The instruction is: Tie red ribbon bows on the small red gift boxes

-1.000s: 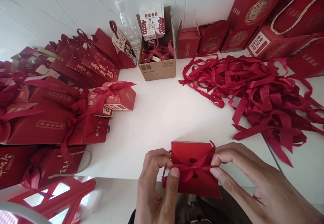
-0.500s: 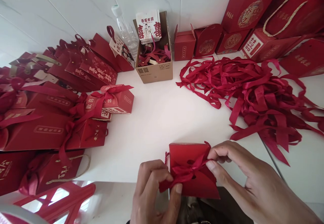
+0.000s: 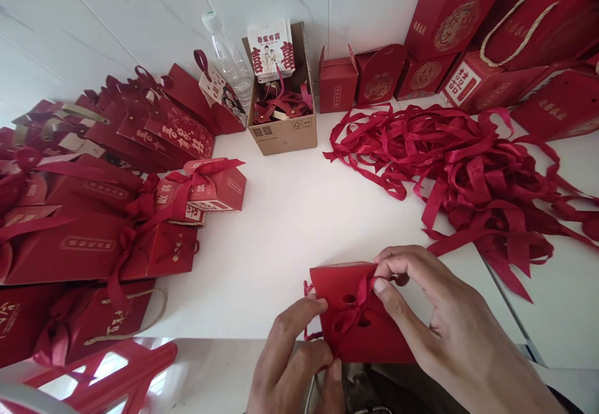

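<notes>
A small red gift box with two holes in its flap sits at the near edge of the white table. A red ribbon is threaded through the holes. My left hand pinches the lower end of the ribbon at the box's near left edge. My right hand pinches the ribbon's upper end between thumb and forefinger at the box's top right corner.
A heap of loose red ribbons lies to the right. Finished red boxes and bags crowd the left. A cardboard box with tags, a plastic bottle and larger red boxes stand along the back wall.
My left hand has dropped toward me along the ribbon, and my right hand has pulled its end up and away. The bow loops have flattened against the flap, uncovering both holes.
</notes>
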A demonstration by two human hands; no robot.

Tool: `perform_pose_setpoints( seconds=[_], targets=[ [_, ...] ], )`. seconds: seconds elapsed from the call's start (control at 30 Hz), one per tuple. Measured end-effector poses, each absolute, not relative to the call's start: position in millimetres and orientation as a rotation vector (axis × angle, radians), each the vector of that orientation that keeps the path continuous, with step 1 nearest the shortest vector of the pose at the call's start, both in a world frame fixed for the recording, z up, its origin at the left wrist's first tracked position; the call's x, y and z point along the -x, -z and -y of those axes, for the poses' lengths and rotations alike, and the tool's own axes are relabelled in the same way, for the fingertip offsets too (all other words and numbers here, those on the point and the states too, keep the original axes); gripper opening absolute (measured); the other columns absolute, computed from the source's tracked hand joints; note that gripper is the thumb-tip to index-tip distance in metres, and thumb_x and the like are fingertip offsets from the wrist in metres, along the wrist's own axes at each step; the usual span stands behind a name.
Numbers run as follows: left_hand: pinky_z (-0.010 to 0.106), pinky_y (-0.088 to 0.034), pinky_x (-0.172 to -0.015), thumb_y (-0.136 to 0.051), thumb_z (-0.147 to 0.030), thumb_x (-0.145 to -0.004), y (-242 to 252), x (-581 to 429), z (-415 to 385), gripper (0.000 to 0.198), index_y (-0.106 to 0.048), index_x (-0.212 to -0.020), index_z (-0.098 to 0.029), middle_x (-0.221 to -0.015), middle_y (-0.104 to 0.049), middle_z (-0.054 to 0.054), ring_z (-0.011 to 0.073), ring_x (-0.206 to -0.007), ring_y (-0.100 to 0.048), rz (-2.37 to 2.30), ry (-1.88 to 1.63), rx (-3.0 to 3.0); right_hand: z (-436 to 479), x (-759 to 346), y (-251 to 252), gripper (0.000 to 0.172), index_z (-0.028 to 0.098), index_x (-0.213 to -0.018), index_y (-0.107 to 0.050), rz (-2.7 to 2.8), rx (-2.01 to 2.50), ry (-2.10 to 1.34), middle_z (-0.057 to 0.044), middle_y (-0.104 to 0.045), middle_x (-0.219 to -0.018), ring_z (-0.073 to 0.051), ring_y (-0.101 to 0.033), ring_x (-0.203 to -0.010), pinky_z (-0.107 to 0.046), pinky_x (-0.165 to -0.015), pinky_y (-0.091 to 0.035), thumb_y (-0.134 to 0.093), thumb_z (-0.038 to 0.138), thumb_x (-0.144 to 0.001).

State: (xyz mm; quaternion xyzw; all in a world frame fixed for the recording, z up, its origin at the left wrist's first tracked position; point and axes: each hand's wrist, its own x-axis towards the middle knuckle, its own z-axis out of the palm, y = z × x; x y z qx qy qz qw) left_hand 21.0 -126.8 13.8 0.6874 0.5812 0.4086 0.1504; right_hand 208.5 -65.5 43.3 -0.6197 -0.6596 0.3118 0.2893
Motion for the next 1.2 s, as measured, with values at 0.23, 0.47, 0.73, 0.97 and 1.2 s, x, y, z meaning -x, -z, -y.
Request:
perform_pose_setpoints(
  seconds=[0.23, 0.47, 0.73, 0.97, 1.2],
  targets=[
    [0.035, -0.057, -0.072, -0.047, -0.042, -0.105, -29.0, -21.7, 118.5, 0.024, -0.059, -0.095, -0.025, -0.117, -0.069, 0.012, 0.0250, -0.096, -0.071, -1.612, -1.202, -1.754, 62.9, -216.7, -39.6, 0.011, 0.031, -0.101, -0.060, 1.802, 1.595, -0.821, -0.001, -0.069, -0.105, -0.017, -0.069, -0.092, -0.023, -0.063, -0.058, -0.053, 0.038, -0.105],
    [0.028, -0.057, -0.072, -0.055, -0.018, -0.099, -37.8, -31.5, 106.4, 0.014, -0.062, -0.089, -0.024, -0.115, -0.066, 0.007, 0.0179, -0.092, -0.069, -1.723, -1.073, -1.708, 68.2, -217.3, -38.6, 0.017, 0.030, -0.100, -0.064, 1.699, 1.649, -0.912, -0.005, -0.069, -0.112, -0.020, -0.069, -0.095, -0.019, -0.044, -0.049, -0.052, 0.042, -0.105],
    [0.033, -0.056, -0.075, -0.048, -0.019, -0.102, -36.5, -33.7, 109.4, 0.018, -0.056, -0.087, -0.023, -0.121, -0.071, 0.009, 0.0215, -0.100, -0.070, -1.792, -1.096, -1.658, 66.7, -218.3, -39.0, 0.021, 0.028, -0.097, -0.064, 1.751, 1.628, -0.869, -0.005, -0.072, -0.108, -0.019, -0.072, -0.082, -0.021, -0.046, -0.053, -0.051, 0.042, -0.105],
    [0.032, -0.054, -0.075, -0.048, -0.026, -0.106, -34.4, -33.9, 109.4, 0.019, -0.056, -0.089, -0.024, -0.126, -0.073, 0.009, 0.0213, -0.103, -0.072, -1.798, -1.140, -1.496, 65.6, -217.2, -38.5, 0.015, 0.028, -0.100, -0.061, 1.786, 1.594, -0.841, -0.004, -0.072, -0.102, -0.016, -0.070, -0.071, -0.020, -0.042, -0.052, -0.051, 0.038, -0.106],
    [0.033, -0.052, -0.084, -0.049, -0.033, -0.109, -25.6, -27.1, 104.9, 0.021, -0.055, -0.090, -0.025, -0.114, -0.074, 0.006, 0.0190, -0.096, -0.069, -1.709, -1.211, -1.570, 70.0, -218.0, -38.7, 0.002, 0.031, -0.104, -0.059, 1.880, 1.438, -0.632, -0.004, -0.066, -0.114, -0.021, -0.069, -0.106, -0.027, -0.074, -0.061, -0.059, 0.031, -0.102]
  ],
)
